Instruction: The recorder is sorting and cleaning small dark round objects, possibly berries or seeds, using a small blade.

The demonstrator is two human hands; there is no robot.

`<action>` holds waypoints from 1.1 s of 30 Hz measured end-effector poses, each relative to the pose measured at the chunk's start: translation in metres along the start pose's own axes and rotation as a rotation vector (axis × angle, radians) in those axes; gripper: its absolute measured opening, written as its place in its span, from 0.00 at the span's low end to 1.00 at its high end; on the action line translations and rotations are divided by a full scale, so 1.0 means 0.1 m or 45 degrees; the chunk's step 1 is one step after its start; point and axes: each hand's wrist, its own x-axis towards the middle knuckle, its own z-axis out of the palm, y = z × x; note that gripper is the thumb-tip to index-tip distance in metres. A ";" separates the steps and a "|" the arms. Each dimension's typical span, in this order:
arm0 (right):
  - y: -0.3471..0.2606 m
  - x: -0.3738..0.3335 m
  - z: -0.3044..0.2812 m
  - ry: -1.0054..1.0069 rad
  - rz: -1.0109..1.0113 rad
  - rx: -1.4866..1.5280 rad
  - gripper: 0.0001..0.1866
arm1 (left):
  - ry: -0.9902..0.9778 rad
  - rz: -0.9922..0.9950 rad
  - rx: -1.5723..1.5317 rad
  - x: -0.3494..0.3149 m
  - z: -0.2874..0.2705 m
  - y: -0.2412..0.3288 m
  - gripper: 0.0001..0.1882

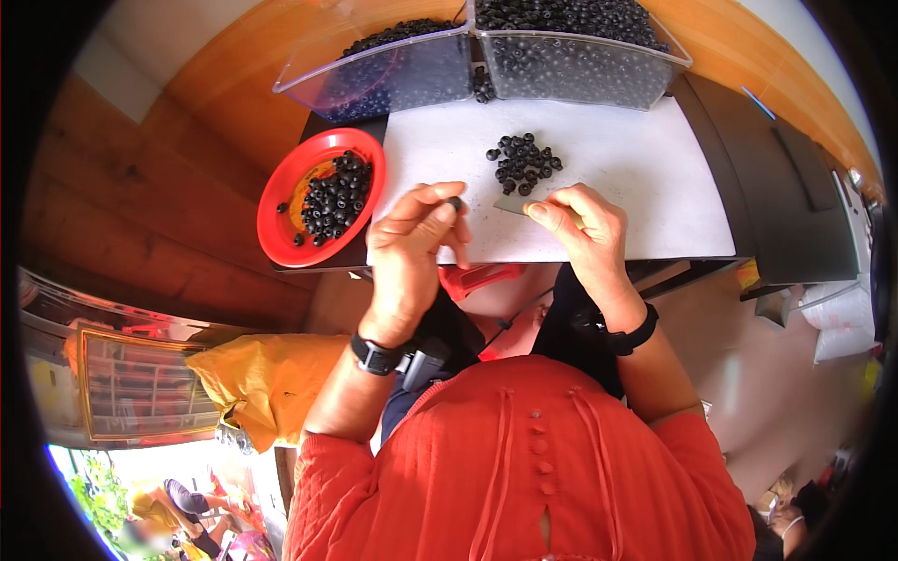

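My left hand (409,238) is closed in a pinch on a small round black piece (456,202), bead-like and partly covered by the fingertips. Across from it, my right hand (591,227) grips a thin, flat grey blade (511,204) between thumb and fingers, its free end pointing left toward the left hand. Blade and piece are apart. Just beyond the blade, a loose pile of black bead-like pieces (524,165), some with a hole showing, lies on a white sheet (655,187). Left of my left hand, a red plate (269,220) holds many more of them.
Two clear plastic bins stand at the table's far side, a left one (412,84) and a right one (580,75), both full of black pieces. A few pieces sit in the gap between them. A dark surface (795,187) adjoins at right. A yellow bag (281,379) is at lower left.
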 end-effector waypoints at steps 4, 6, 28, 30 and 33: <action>-0.02 0.00 -0.02 -0.022 -0.041 -0.095 0.11 | 0.286 0.152 0.473 0.09 -0.38 0.34 0.12; -0.02 0.01 -0.02 -0.014 -0.052 -0.097 0.10 | 0.335 0.268 0.720 0.16 -0.65 0.48 0.12; 0.08 0.11 -0.31 0.070 -0.121 -0.616 0.09 | -0.304 0.822 1.676 0.63 0.27 -0.37 0.08; 0.09 0.09 -0.32 0.088 -0.067 -0.589 0.09 | -0.249 0.881 1.816 0.65 0.26 -0.40 0.07; 0.07 0.08 -0.29 0.156 -0.085 -0.452 0.10 | -0.244 0.864 1.878 0.65 0.25 -0.42 0.06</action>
